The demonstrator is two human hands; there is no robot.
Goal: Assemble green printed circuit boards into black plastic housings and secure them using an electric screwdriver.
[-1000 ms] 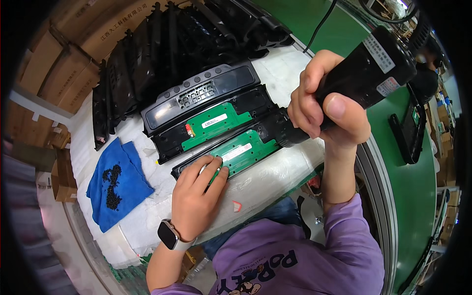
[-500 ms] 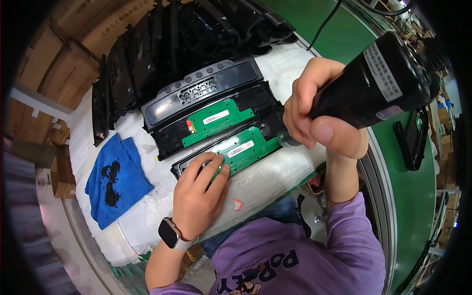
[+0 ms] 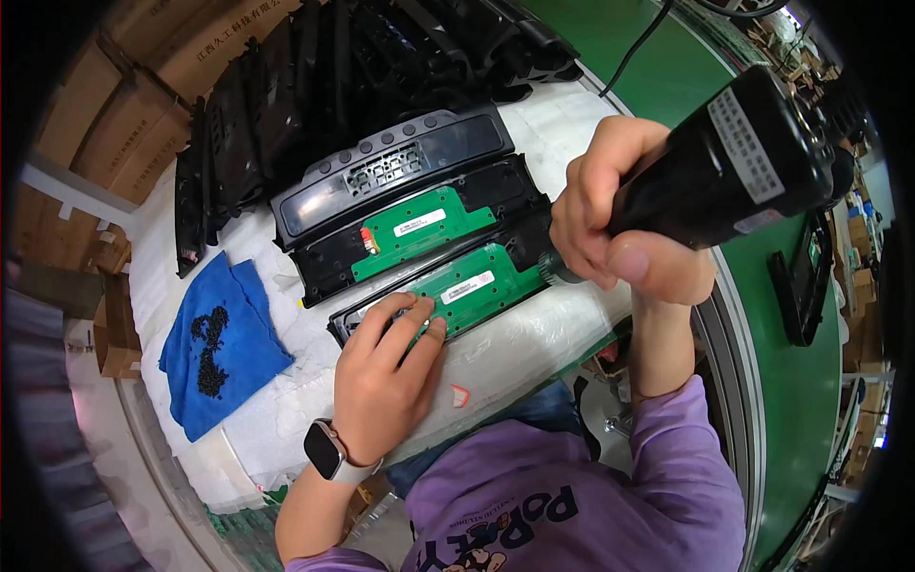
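Observation:
My right hand (image 3: 634, 210) is wrapped round a black electric screwdriver (image 3: 734, 162). Its lower end points at the right end of the nearer black plastic panel (image 3: 534, 238), and my fingers hide part of it. A green circuit board (image 3: 486, 296) with a white label lies in that panel. My left hand (image 3: 386, 372) rests on the panel's left end, its fingers bent and apart, their tips at the board's edge. Behind lies a second black panel (image 3: 329, 272) with a green board (image 3: 443, 224) and a red-and-white connector.
A blue cloth (image 3: 257, 315) carries a heap of small black screws (image 3: 210, 367). Black casings (image 3: 353, 76) crowd the far side, with a buttoned black cover (image 3: 438, 148) in front. At right, a black casing (image 3: 796, 300) lies on a green belt (image 3: 762, 400). Cardboard boxes (image 3: 133, 124) stand at left.
The black casing on the green belt has shifted slightly toward me. My hands, the screwdriver and the panels stay nearly where they were.

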